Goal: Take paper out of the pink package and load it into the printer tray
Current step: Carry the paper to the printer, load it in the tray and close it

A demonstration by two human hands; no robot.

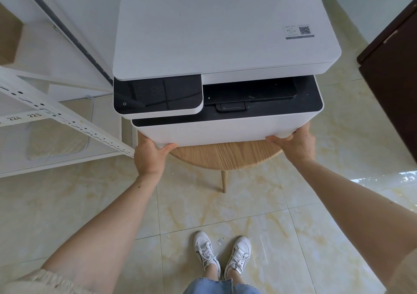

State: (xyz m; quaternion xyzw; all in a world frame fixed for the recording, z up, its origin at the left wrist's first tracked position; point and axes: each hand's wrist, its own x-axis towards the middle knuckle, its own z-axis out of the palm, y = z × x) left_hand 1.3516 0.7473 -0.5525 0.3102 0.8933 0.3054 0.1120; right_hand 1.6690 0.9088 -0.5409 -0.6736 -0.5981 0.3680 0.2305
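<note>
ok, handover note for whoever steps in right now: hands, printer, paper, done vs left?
Left hand: gripping the lower front-left corner of the printer, fingers curled under its edge.
Right hand: same at the lower front-right corner.
Printer sits on a round wooden table, its front overhanging the edge. No tray is visibly pulled out; its front looks closed.
Pink package and paper: not in view.
Done: cannot tell; no paper visible anywhere.
Left: probably everything: open the tray, find the package, take paper out, load it, close the tray.
</note>
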